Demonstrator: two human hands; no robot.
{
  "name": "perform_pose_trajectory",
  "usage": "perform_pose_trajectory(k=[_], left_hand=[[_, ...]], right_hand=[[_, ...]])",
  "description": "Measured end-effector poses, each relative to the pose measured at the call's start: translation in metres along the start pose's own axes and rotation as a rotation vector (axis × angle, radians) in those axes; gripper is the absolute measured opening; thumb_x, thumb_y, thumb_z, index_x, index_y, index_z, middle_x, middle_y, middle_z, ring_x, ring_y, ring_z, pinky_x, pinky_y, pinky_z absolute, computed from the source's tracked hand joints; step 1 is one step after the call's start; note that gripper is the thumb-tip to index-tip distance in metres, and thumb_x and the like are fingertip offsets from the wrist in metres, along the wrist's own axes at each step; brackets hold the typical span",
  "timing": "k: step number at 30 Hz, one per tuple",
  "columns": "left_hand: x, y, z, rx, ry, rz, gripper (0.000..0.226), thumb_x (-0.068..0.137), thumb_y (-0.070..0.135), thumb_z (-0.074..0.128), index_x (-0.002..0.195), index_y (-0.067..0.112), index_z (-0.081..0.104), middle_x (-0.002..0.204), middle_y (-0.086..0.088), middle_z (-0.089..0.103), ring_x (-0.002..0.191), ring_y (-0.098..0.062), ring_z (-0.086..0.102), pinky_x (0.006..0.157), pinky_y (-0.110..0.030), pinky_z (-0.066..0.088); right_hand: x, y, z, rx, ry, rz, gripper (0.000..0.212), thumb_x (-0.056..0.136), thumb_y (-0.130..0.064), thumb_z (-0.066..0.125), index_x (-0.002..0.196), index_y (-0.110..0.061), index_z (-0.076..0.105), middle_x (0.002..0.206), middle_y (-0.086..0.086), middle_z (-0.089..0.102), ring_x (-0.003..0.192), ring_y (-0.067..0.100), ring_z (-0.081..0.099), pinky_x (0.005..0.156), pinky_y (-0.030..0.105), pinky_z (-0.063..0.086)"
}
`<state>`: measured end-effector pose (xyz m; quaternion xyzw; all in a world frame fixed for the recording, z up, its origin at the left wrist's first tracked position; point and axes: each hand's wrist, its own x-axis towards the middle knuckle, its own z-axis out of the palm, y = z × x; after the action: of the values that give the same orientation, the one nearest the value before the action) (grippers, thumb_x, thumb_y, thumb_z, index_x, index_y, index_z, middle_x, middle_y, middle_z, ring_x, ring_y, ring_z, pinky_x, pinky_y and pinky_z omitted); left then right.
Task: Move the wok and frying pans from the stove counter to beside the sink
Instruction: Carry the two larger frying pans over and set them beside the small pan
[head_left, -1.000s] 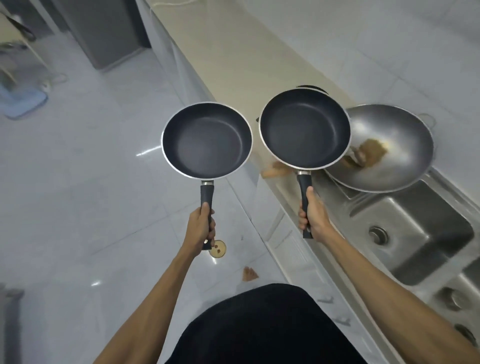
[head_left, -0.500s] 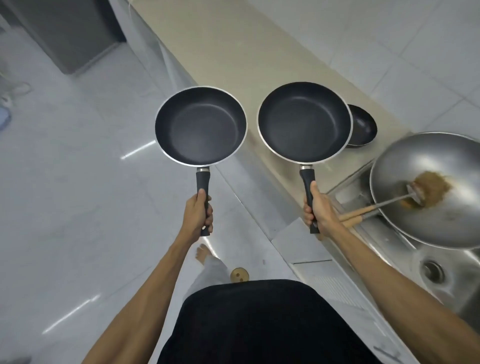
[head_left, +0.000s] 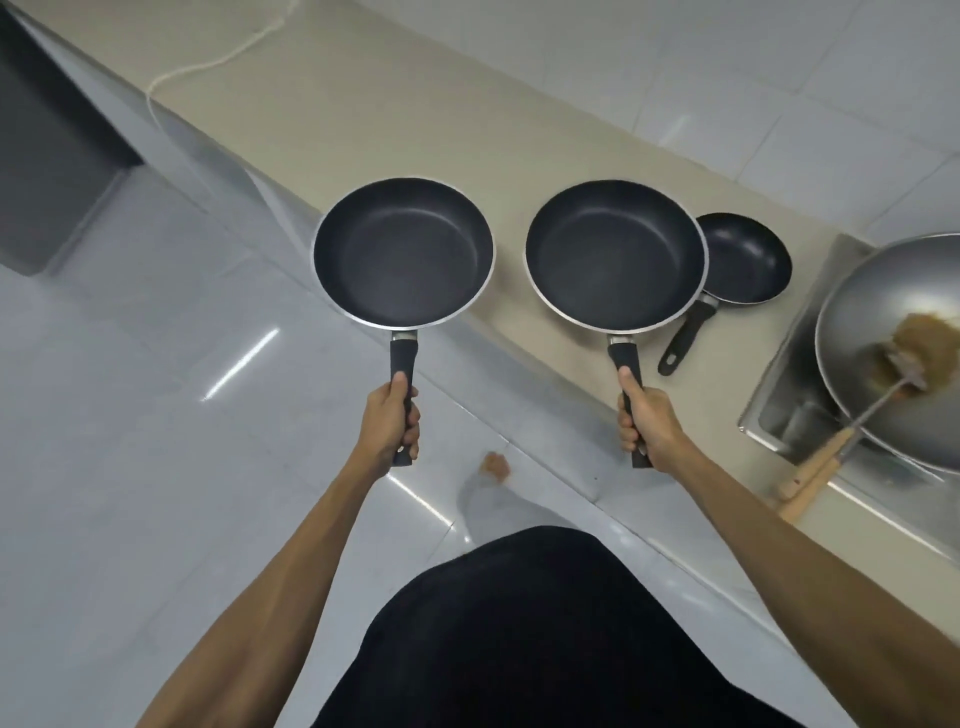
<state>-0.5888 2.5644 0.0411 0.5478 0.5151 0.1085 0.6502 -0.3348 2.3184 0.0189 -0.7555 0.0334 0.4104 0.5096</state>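
Observation:
My left hand (head_left: 390, 425) grips the black handle of a dark non-stick frying pan (head_left: 402, 253), held level over the floor just off the counter's edge. My right hand (head_left: 644, 426) grips the handle of a second, like frying pan (head_left: 615, 254), held over the beige counter (head_left: 415, 114). A smaller black frying pan (head_left: 748, 258) lies on the counter behind it, handle toward me. At the far right a steel wok (head_left: 872, 312) rests over the sink (head_left: 779, 421), with brown food and a wooden-handled spatula (head_left: 852, 431) in it.
A white cord (head_left: 208, 65) trails along the counter's far left. A dark cabinet (head_left: 47, 156) stands at the left by the glossy tiled floor (head_left: 130, 415). White wall tiles (head_left: 727, 78) back the counter. My foot (head_left: 496, 464) shows below.
The view has swung left along the counter. The wok and sink slid to the right edge, and the small pan came fully into sight. Both held pans stay level in my hands.

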Motion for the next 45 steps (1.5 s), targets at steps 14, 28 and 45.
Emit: perform_pose_trajectory(k=[14, 28, 45], left_hand=[[0.194, 0.119, -0.014, 0.144, -0.207, 0.018, 0.042, 0.106, 0.048, 0.036, 0.090, 0.012, 0.051, 0.054, -0.001, 0.041, 0.036, -0.015, 0.035, 0.036, -0.025, 0.041], [0.321, 0.204, -0.030, 0.320, -0.448, 0.023, 0.043, 0.105, 0.048, 0.039, 0.091, 0.010, 0.052, 0.053, -0.001, 0.043, 0.034, -0.014, 0.035, 0.034, -0.025, 0.040], [0.416, 0.264, -0.026, 0.426, -0.607, 0.055, 0.044, 0.105, 0.047, 0.038, 0.090, 0.009, 0.053, 0.051, 0.001, 0.045, 0.034, -0.014, 0.036, 0.032, -0.026, 0.041]], right_hand=[[0.096, -0.086, 0.083, 0.222, 0.151, 0.076, 0.059, 0.097, -0.068, 0.041, 0.069, -0.017, 0.047, 0.051, 0.001, 0.040, 0.040, 0.015, 0.032, 0.040, 0.024, 0.031], [0.127, -0.124, 0.136, 0.332, 0.345, 0.119, 0.060, 0.097, -0.068, 0.039, 0.068, -0.017, 0.046, 0.050, 0.001, 0.042, 0.040, 0.016, 0.035, 0.040, 0.026, 0.035], [0.177, -0.176, 0.186, 0.499, 0.441, 0.192, 0.061, 0.095, -0.072, 0.039, 0.068, -0.017, 0.044, 0.050, 0.000, 0.039, 0.039, 0.014, 0.031, 0.037, 0.023, 0.032]])
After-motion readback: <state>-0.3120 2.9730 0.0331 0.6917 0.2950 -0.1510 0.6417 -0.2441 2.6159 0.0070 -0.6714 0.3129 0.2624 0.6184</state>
